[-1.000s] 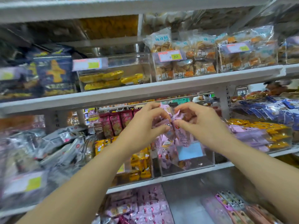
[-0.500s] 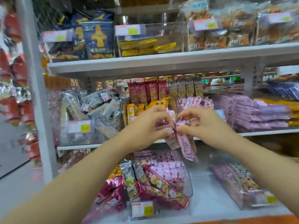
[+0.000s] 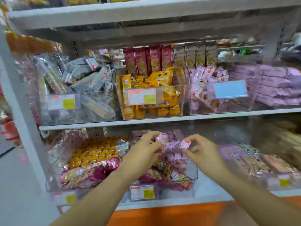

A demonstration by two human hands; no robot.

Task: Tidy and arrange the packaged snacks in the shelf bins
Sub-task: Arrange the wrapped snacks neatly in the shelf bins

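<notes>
far left of the yellow-pack bin [image 3: 151,101], the white shelf upright [image 3: 19,103] ran down the edge of the view. just left of the yellow-pack bin, on the same shelf board [image 3: 114,123], stood a clear bin of grey packs [image 3: 81,82], heaped loosely above its rim, with a price tag [image 3: 63,101] on its front. the yellow-pack bin itself carried an orange-edged label [image 3: 141,97], and behind it dark red packs [image 3: 146,60] stood upright in a row. below and left of the yellow-pack bin, on the lower shelf, a slanted clear bin held small gold packs [image 3: 96,152] at the back and magenta packs [image 3: 88,174] at the front.

straight below the yellow-pack bin, the left hand [image 3: 143,152] reached over the lower middle bin [image 3: 193,176], its thumb and fingers curled and pinching a small pink pack [image 3: 163,138]. below and a little right of the yellow-pack bin, the right hand [image 3: 205,152] pinched a second pink pack [image 3: 185,143] between thumb and forefinger, the other fingers loosely bent. the two packs were near each other but apart, both above the snacks lying in that lower bin.

just right of the yellow-pack bin stood a clear bin of pink packs [image 3: 210,74] with a blue label [image 3: 230,89]. further right lay stacked purple packs [image 3: 276,85], blurred. below and far right of the yellow-pack bin, another bin of pale packs [image 3: 254,162] was too blurred to read.
</notes>
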